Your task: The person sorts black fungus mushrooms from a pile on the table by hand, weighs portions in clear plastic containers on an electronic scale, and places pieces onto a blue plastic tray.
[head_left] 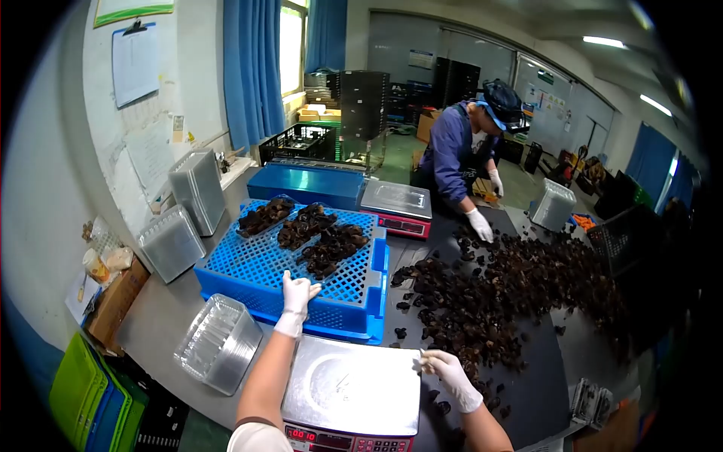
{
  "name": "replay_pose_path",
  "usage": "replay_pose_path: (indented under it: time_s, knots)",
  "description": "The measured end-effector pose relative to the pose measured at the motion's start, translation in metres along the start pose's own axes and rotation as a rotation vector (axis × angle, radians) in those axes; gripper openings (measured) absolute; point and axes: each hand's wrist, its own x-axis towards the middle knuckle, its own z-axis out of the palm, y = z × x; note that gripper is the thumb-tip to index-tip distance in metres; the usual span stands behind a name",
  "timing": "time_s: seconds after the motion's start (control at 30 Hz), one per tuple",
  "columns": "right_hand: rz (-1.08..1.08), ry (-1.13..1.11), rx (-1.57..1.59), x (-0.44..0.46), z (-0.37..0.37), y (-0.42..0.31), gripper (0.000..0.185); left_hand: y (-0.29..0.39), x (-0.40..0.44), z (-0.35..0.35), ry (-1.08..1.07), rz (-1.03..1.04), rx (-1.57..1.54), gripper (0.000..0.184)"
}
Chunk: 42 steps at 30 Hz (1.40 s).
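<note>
My left hand [298,295], in a white glove, is at the front edge of a blue perforated crate [256,279], near a clear tray of dark pieces [331,250]. Its fingers look partly curled; whether they hold anything is unclear. Two more filled trays lie behind on the crate. At the right edge of a silver scale [354,384] is my gloved right hand [449,372], its fingers pressed together; what they hold, if anything, is too small to make out. The scale's plate bears no tray, and its red display is lit.
Stacked clear trays [218,343] stand left of the scale. A dark heap [504,301] spreads over the table's right side. Across it a co-worker [459,151] in blue reaches into the heap. Behind the crate are a second scale [395,200] and a blue box [305,184].
</note>
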Motion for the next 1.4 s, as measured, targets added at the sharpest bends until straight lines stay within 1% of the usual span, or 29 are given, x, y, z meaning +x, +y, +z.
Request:
replay_pose_path:
  time_s: [0.03,0.1,0.17,0.2,0.23,0.27,0.3,0.33,0.37,0.4,0.43,0.47,0.6,0.63,0.7,0.8,0.87,0.93,0.97,1.03,1.07,1.1,1.13,1.17,1.2,1.23,1.3,1.33,1.4]
  knots:
    - [0.007,0.039,0.009,-0.019,-0.006,0.000,0.025,0.002,-0.014,-0.008,-0.046,0.088,0.028,0.079]
    - [0.034,0.122,0.064,-0.051,-0.030,0.019,0.025,0.012,-0.047,-0.037,-0.036,0.287,0.340,0.065]
    - [0.055,0.242,0.107,-0.090,-0.044,0.028,0.024,0.030,-0.075,-0.077,0.012,0.649,0.737,0.044]
    - [0.063,0.307,0.121,-0.105,-0.053,0.040,0.023,0.051,-0.101,-0.089,0.048,0.709,0.884,0.031]
    - [0.072,0.396,0.112,-0.121,-0.056,0.046,0.023,0.063,-0.119,-0.108,0.086,0.649,1.001,0.029]
    - [0.061,0.443,0.109,-0.132,-0.060,0.056,0.022,0.068,-0.131,-0.131,0.120,0.807,1.136,0.029]
    - [0.054,0.493,0.108,-0.144,-0.063,0.066,0.022,0.082,-0.152,-0.139,0.220,0.683,1.297,0.032]
    - [0.041,0.510,0.088,-0.153,-0.062,0.070,0.021,0.075,-0.154,-0.167,0.361,0.806,1.538,0.034]
    - [0.061,0.529,0.126,-0.159,-0.062,0.077,0.020,0.072,-0.157,-0.188,0.344,0.790,1.542,0.034]
    - [0.072,0.528,0.133,-0.162,-0.058,0.080,0.020,0.076,-0.154,-0.209,0.198,0.552,1.514,0.030]
    - [0.085,0.525,0.138,-0.164,-0.054,0.081,0.020,0.067,-0.150,-0.224,0.264,0.583,1.375,0.018]
    - [0.120,0.511,0.148,-0.164,-0.050,0.080,0.020,0.052,-0.123,-0.263,0.292,0.683,1.361,0.013]
    - [0.043,0.414,0.021,-0.164,-0.039,0.084,0.023,0.056,-0.088,-0.291,0.239,0.604,1.229,0.011]
    - [0.029,0.392,0.038,-0.166,-0.036,0.086,0.023,0.065,-0.081,-0.297,0.190,0.348,1.190,0.015]
    - [0.037,0.351,0.058,-0.169,-0.033,0.101,0.023,0.070,-0.070,-0.306,0.173,0.250,1.145,0.015]
    - [0.071,0.285,0.029,-0.177,-0.019,0.112,0.024,0.068,-0.054,-0.316,0.257,0.336,1.189,0.017]
    - [0.101,0.231,0.077,-0.181,-0.007,0.130,0.024,0.065,-0.047,-0.319,0.398,0.534,1.275,0.018]
    - [-0.014,0.200,-0.073,-0.190,0.009,0.137,0.026,0.068,-0.045,-0.314,0.533,0.737,1.346,0.020]
    - [-0.074,0.179,-0.142,-0.194,0.015,0.135,0.027,0.073,-0.068,-0.281,0.546,0.798,1.350,0.019]
    - [0.229,0.035,-0.381,-0.209,0.018,0.086,0.030,0.073,-0.124,-0.207,0.381,1.064,1.329,0.017]
    - [0.072,0.047,-0.461,-0.209,0.020,0.111,0.034,0.067,-0.155,-0.170,0.237,1.103,1.315,0.015]
    - [0.096,0.048,-0.450,-0.214,0.020,0.111,0.034,0.058,-0.186,-0.136,0.100,1.135,1.294,0.013]
    - [0.085,0.018,-0.451,-0.216,0.019,0.108,0.035,0.047,-0.213,-0.110,-0.091,1.025,1.165,0.009]
    - [0.071,-0.015,-0.454,-0.217,0.019,0.105,0.035,0.040,-0.244,-0.080,-0.186,1.063,1.279,0.005]
    - [0.081,-0.054,-0.500,-0.215,0.017,0.108,0.035,0.021,-0.242,-0.090,-0.362,1.018,1.250,0.003]
    - [0.062,-0.074,-0.536,-0.215,0.016,0.111,0.035,0.015,-0.251,-0.083,-0.578,1.085,1.357,0.008]
    - [0.014,-0.058,-0.577,-0.216,0.011,0.121,0.032,0.000,-0.266,-0.086,-0.778,0.940,1.489,0.013]
    - [0.009,-0.041,-0.579,-0.216,0.009,0.124,0.031,0.000,-0.270,-0.086,-0.781,0.927,1.497,0.013]
    - [-0.081,0.070,-0.562,-0.224,-0.003,0.117,0.026,0.005,-0.280,-0.082,-0.795,0.865,1.541,0.025]
